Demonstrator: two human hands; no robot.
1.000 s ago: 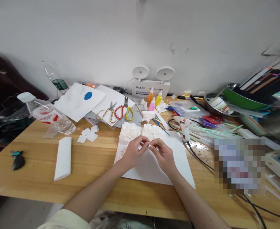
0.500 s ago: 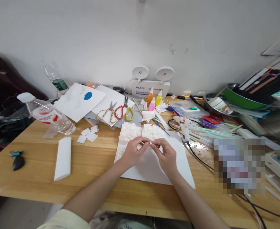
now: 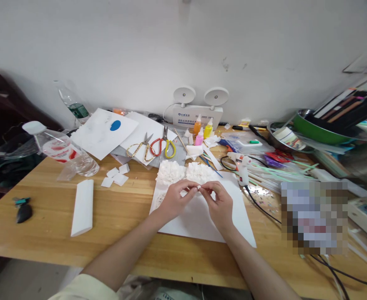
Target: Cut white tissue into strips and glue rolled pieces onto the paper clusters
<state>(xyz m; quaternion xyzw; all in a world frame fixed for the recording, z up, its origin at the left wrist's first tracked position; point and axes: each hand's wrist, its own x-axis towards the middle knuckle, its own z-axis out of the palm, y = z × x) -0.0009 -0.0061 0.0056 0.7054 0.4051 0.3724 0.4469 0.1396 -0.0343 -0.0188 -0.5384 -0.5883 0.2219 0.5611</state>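
Where the left hand (image 3: 172, 203) and right hand (image 3: 219, 204) meet over the white sheet (image 3: 236, 212), both are closed in a pinch on a small white scrap (image 3: 198, 188), fingertips touching it from either side. Just beyond the knuckles, a patch of white fluffy bits (image 3: 183, 171) lies at the sheet's far edge. A glue gun (image 3: 241, 167) rests just right of the patch on the worktop (image 3: 46, 216), with scissors (image 3: 162, 146) farther back.

Both hands over white sheet (image 3: 199, 218): left hand (image 3: 171, 202) and right hand (image 3: 219, 204) pinch one small white bit (image 3: 198, 188) between fingertips. White clumps (image 3: 183, 171) just behind, glue gun (image 3: 241, 166) at right.
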